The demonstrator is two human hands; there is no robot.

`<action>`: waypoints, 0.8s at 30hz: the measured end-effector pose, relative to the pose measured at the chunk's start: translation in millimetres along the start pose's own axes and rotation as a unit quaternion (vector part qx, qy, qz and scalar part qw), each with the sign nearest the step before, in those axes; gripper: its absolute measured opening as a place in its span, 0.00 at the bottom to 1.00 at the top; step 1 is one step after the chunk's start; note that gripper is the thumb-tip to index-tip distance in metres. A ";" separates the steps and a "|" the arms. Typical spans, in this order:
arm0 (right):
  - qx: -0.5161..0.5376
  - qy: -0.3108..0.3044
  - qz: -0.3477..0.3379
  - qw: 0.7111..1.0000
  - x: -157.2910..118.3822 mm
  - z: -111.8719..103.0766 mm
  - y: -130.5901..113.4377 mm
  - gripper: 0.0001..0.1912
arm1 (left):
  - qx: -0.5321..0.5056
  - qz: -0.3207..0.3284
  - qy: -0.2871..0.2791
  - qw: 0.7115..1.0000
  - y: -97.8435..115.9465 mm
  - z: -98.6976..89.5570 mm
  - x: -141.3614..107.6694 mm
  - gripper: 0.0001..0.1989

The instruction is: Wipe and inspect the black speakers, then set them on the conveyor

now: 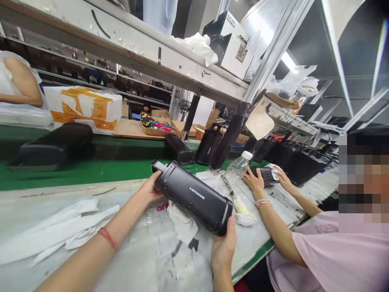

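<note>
A black cylindrical speaker (194, 196) with MERKURY lettering is held tilted above the worktable (130, 247). My left hand (153, 187) grips its upper left end, by a strap-like handle (158, 166). Around the lower right end is my right hand (224, 245), thumb on the edge and the other fingers mostly hidden. Beneath the speaker lies a crumpled white cloth (184, 225). The speaker's underside is out of sight.
Beside me on the right, a person in a pink shirt wipes a dark speaker (267, 175) with a white cloth. A clear bottle (238, 164) stands between us. Several speakers sit on the green belt (127, 162) ahead. White cloths (60, 231) lie at left; a shelf (146, 44) hangs overhead.
</note>
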State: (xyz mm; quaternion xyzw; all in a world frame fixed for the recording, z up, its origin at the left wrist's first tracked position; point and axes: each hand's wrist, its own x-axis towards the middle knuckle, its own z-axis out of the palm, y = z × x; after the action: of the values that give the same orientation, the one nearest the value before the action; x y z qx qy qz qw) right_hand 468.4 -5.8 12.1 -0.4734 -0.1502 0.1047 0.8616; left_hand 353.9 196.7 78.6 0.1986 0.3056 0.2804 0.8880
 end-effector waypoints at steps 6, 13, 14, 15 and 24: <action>-0.011 -0.057 -0.017 0.998 -4.4 1.4 -0.1 0.34 | 0.042 0.005 0.056 0.998 -4.3 -1.2 -3.3 0.16; 0.034 -0.027 0.017 0.999 -1.7 5.7 -2.3 0.30 | 0.086 0.124 0.038 0.988 6.7 36.6 -40.8 0.09; 0.040 -0.028 0.028 0.998 -1.7 6.6 -3.5 0.30 | 0.095 0.146 0.026 0.984 9.0 42.1 -48.6 0.08; 0.046 -0.030 0.039 0.998 -1.9 7.3 -5.0 0.30 | 0.103 0.167 0.012 0.981 10.9 46.9 -56.4 0.08; 0.125 0.009 0.138 0.983 3.9 -0.8 -13.2 0.27 | 0.278 0.249 -0.092 0.923 7.8 61.7 -90.9 0.12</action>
State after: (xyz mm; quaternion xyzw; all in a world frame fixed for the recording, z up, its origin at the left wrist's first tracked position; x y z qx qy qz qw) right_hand 472.8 -12.2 23.5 -0.3792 -0.0615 0.2360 0.8926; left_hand 331.8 135.2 167.2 0.5325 0.2291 0.3769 0.7225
